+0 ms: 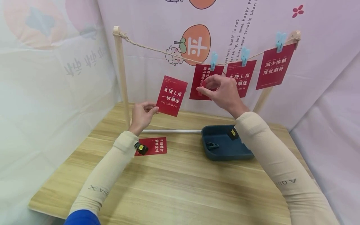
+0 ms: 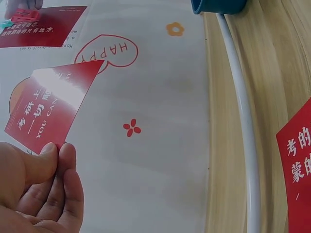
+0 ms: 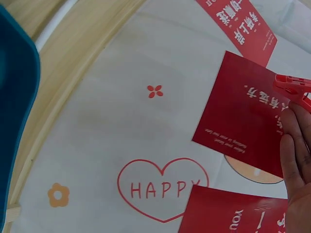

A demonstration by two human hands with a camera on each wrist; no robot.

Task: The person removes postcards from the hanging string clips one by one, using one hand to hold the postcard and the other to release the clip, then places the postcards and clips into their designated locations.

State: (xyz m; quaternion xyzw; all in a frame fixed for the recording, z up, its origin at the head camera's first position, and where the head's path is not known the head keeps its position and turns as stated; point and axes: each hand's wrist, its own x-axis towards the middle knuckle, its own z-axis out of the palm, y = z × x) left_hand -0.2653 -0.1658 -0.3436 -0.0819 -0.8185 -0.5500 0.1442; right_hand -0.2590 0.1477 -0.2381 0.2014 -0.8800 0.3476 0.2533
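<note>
Red rectangular paper card with white lettering (image 1: 172, 96) is held below the beige twine (image 1: 146, 47), its lower-left corner pinched in the left hand (image 1: 142, 115). The right hand (image 1: 225, 90) grips a red plastic clip (image 3: 291, 86) in front of the leftmost of three red cards (image 1: 197, 76) hanging from light-blue plastic clips (image 1: 245, 56) toward the twine's right end. A dark-blue rectangular tray (image 1: 228, 144) stands toward the wooden table's (image 1: 174, 184) back-right corner.

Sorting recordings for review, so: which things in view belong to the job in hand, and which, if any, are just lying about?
Job in hand:
left hand, holding a red card
right hand, pinching a red clip
string, wooden frame, three hanging cards, blue clips
probably: tray, dark clip inside, loose card

Just lying about:
nothing loose looks clearly unrelated
setting only: printed backdrop, table
</note>
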